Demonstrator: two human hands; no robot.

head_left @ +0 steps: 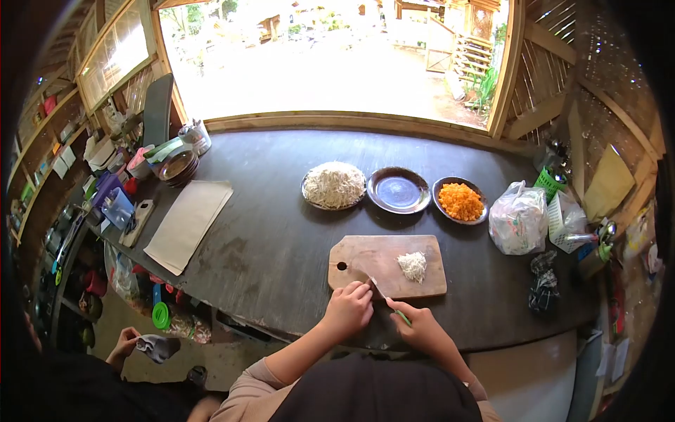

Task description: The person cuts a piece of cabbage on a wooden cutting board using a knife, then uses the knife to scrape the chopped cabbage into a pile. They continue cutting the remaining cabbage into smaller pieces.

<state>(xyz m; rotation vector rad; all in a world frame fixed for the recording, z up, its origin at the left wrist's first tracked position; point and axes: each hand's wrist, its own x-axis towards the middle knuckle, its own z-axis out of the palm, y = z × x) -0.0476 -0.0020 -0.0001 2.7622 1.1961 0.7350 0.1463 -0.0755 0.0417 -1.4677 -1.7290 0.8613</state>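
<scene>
My right hand (423, 328) is closed round the green handle of a knife (377, 288), its blade pointing up and left over the front of the wooden cutting board (351, 253). Close beside the blade, at the board's front edge, is my left hand (349, 308) with its fingers curled together. Something small and brownish shows at its fingertips, but I cannot make out what it is. A small heap of finely chopped white food (412, 266) lies on the right half of the board.
Behind the board stand a plate heaped with whitish shreds (335, 185), a bare dark plate (399, 190) and a bowl of chopped orange food (460, 202). A white plastic bag (518, 218) is at right, brown paper sheets (188, 224) at left. Another person's hand (128, 341) holds a cloth.
</scene>
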